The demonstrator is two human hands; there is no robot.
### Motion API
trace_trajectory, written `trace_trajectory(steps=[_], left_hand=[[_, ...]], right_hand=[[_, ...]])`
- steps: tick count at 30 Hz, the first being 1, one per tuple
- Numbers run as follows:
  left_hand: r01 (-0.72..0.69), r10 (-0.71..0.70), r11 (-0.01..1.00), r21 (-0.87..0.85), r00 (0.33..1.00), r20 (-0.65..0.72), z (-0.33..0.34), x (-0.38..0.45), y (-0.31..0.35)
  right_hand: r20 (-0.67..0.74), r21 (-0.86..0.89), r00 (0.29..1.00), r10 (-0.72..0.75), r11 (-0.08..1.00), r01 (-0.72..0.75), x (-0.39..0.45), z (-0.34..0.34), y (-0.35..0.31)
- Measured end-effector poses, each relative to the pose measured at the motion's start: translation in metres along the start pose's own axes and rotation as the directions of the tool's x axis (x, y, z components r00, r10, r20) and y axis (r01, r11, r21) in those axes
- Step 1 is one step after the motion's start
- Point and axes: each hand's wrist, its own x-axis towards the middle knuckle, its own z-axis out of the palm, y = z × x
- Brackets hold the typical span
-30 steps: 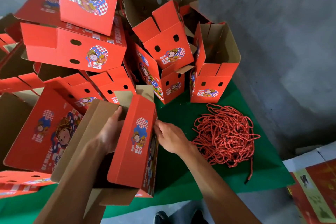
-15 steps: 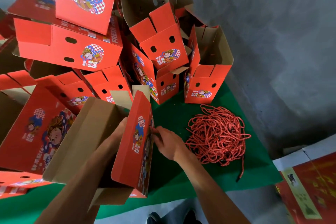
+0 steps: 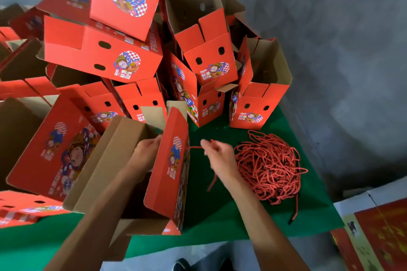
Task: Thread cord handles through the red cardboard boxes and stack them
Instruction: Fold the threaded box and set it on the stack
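An open red cardboard box lies tilted on the green table cover, its brown inside facing me. My left hand reaches inside it and presses against the red side panel. To the right of that panel, my right hand pinches a red cord that runs taut from the box's side to my fingers; its loose end hangs below my hand. A tangled heap of red cords lies just right of my right hand. A leaning stack of red boxes fills the back and left.
The green cover ends at the front edge near my body and on the right by the cord heap. A grey wall stands behind and to the right. A printed red and white carton sits low at the far right.
My right hand has drawn away from the box's side to the right, pulling a length of red cord out through it. The left hand stays inside the box.
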Motion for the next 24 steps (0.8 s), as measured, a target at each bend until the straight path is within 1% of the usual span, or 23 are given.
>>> trace_trajectory(steps=[1, 2, 3, 4, 6, 7, 9, 10, 11, 12, 13, 14, 15, 16, 17, 18, 20, 22, 24], left_hand=[[0.038, -0.038, 0.996, -0.074, 0.999, 0.009, -0.002, -0.002, 0.002], [0.092, -0.079, 0.975, -0.200, 0.994, 0.069, -0.005, -0.005, 0.005], [0.141, -0.105, 0.951, -0.275, 0.984, 0.142, -0.008, -0.009, 0.008], [0.166, -0.100, 0.936, -0.312, 0.971, 0.215, -0.012, -0.013, 0.010], [0.150, -0.061, 0.955, -0.257, 0.945, 0.323, -0.018, -0.021, 0.009], [0.118, -0.032, 0.968, -0.222, 0.934, 0.356, -0.020, -0.025, 0.007], [0.058, 0.011, 0.987, -0.147, 0.904, 0.428, -0.020, -0.033, 0.006], [0.041, 0.009, 0.994, -0.101, 0.893, 0.450, -0.019, -0.035, 0.005], [0.036, -0.008, 0.998, -0.054, 0.891, 0.453, -0.017, -0.038, 0.004], [0.034, -0.033, 0.999, 0.005, 0.896, 0.442, -0.015, -0.041, 0.002], [0.041, -0.063, 0.997, 0.062, 0.903, 0.426, -0.013, -0.043, -0.001], [0.058, -0.098, 0.992, 0.109, 0.904, 0.415, -0.013, -0.044, -0.003], [0.085, -0.131, 0.988, 0.128, 0.899, 0.418, -0.013, -0.046, -0.004], [0.115, -0.162, 0.984, 0.133, 0.887, 0.432, -0.013, -0.047, -0.005], [0.136, -0.182, 0.982, 0.133, 0.877, 0.445, -0.014, -0.047, -0.005], [0.148, -0.194, 0.980, 0.135, 0.871, 0.452, -0.015, -0.048, -0.005], [0.165, -0.204, 0.978, 0.125, 0.878, 0.434, -0.018, -0.047, -0.003], [0.172, -0.202, 0.979, 0.111, 0.899, 0.388, -0.022, -0.044, -0.004], [0.187, -0.204, 0.979, 0.082, 0.920, 0.336, -0.028, -0.040, -0.006]], right_hand=[[-0.009, 0.063, 1.000, -0.013, 0.998, 0.014, 0.003, -0.002, -0.005], [-0.014, 0.087, 0.999, -0.030, 0.996, 0.032, 0.005, -0.004, -0.006], [-0.015, 0.084, 0.999, -0.040, 0.996, 0.041, 0.007, -0.005, -0.005], [-0.015, 0.074, 0.999, -0.030, 0.997, 0.031, 0.009, -0.006, 0.000], [-0.003, 0.021, 0.999, 0.035, 0.999, -0.034, 0.008, -0.007, 0.017], [-0.014, -0.053, 0.998, 0.058, 0.997, -0.059, 0.005, -0.007, 0.029], [-0.088, -0.249, 0.994, 0.071, 0.964, -0.091, -0.002, -0.004, 0.050], [-0.141, -0.334, 0.989, 0.039, 0.939, -0.085, -0.009, -0.001, 0.058], [-0.182, -0.396, 0.983, -0.027, 0.917, -0.048, -0.016, 0.001, 0.067], [-0.184, -0.435, 0.979, -0.087, 0.901, -0.001, -0.021, 0.004, 0.076], [-0.133, -0.465, 0.985, -0.113, 0.885, 0.038, -0.026, 0.006, 0.082], [-0.024, -0.490, 0.997, -0.077, 0.870, 0.055, -0.029, 0.010, 0.086], [0.103, -0.516, 0.995, 0.010, 0.855, 0.044, -0.032, 0.015, 0.087], [0.197, -0.537, 0.974, 0.108, 0.844, 0.016, -0.035, 0.022, 0.089], [0.241, -0.568, 0.953, 0.182, 0.823, -0.014, -0.038, 0.029, 0.090], [0.239, -0.616, 0.950, 0.203, 0.787, -0.013, -0.039, 0.036, 0.092], [0.242, -0.694, 0.960, 0.144, 0.717, 0.067, -0.039, 0.049, 0.096], [0.286, -0.725, 0.953, 0.101, 0.673, 0.146, -0.035, 0.058, 0.100], [0.310, -0.773, 0.943, 0.124, 0.610, 0.174, -0.029, 0.061, 0.104]])
